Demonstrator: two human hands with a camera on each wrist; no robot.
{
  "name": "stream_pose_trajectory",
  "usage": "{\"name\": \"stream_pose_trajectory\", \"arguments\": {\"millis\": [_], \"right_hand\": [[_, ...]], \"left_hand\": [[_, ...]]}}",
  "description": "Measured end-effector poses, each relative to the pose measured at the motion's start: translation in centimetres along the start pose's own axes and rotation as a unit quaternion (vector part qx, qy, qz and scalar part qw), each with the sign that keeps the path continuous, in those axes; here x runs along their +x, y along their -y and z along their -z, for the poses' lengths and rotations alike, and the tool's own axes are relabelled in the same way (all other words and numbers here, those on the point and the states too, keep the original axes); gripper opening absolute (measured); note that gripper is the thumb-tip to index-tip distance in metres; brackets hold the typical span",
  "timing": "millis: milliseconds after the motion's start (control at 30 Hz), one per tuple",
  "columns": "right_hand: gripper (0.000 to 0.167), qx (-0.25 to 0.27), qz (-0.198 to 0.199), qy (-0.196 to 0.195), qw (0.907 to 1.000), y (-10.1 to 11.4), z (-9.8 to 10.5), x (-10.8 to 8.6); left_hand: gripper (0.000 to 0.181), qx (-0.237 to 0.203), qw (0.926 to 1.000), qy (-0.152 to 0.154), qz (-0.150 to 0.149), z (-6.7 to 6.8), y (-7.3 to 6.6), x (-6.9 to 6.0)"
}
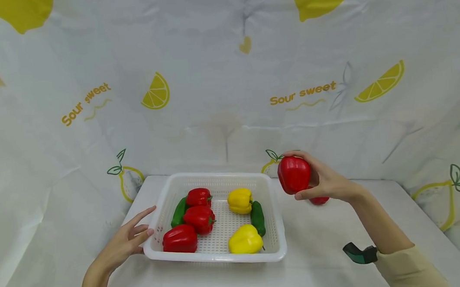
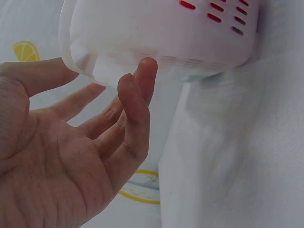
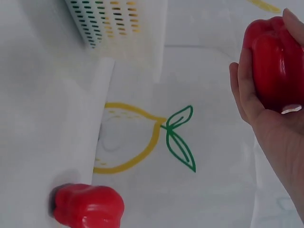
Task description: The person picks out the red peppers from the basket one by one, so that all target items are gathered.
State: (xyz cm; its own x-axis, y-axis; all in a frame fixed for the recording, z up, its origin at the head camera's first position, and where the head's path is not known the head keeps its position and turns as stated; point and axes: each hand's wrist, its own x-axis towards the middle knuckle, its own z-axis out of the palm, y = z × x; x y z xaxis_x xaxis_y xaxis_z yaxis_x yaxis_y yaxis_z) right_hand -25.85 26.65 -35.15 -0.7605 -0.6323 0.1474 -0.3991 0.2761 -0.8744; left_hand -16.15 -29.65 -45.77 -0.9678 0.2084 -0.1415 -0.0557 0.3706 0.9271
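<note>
My right hand (image 1: 325, 179) grips a red bell pepper (image 1: 294, 175), thumb below and fingers around it, held up beyond the right rim of a white plastic basket (image 1: 216, 259). The right wrist view shows the same pepper (image 3: 275, 64) in the fingers. My left hand (image 1: 120, 244) is at the basket's left side, its thumb touching the rim and its other fingers loosely bent by the outer wall. Inside, three red bell peppers (image 1: 200, 218) and a long green vegetable (image 1: 179, 212) lie left; two yellow bell peppers (image 1: 244, 239) and another green one (image 1: 258, 218) lie right.
Another red bell pepper (image 3: 90, 206) lies on the white table (image 1: 318, 260), partly hidden behind my right hand in the head view. A white lemon-print sheet (image 1: 212, 96) hangs behind and at both sides. A dark device (image 1: 360, 253) sits at my right wrist.
</note>
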Motion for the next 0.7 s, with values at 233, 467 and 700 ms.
{"name": "stream_pose_trajectory", "arguments": {"millis": [233, 467, 700], "right_hand": [[0.100, -0.027, -0.032, -0.051, 0.9978, -1.5, 2.1, -1.6], [0.099, -0.052, -0.064, -0.081, 0.9933, -2.7, 3.8, -3.6], [0.102, -0.067, -0.087, -0.106, 0.9883, -4.6, 5.7, -5.3]], "left_hand": [[0.075, -0.008, 1.0000, 0.002, 0.000, 0.0, 0.1, 0.0], [0.075, -0.003, 1.0000, -0.001, 0.004, -0.1, 0.1, 0.0], [0.075, -0.001, 1.0000, -0.001, 0.005, 0.0, 0.0, 0.0]]}}
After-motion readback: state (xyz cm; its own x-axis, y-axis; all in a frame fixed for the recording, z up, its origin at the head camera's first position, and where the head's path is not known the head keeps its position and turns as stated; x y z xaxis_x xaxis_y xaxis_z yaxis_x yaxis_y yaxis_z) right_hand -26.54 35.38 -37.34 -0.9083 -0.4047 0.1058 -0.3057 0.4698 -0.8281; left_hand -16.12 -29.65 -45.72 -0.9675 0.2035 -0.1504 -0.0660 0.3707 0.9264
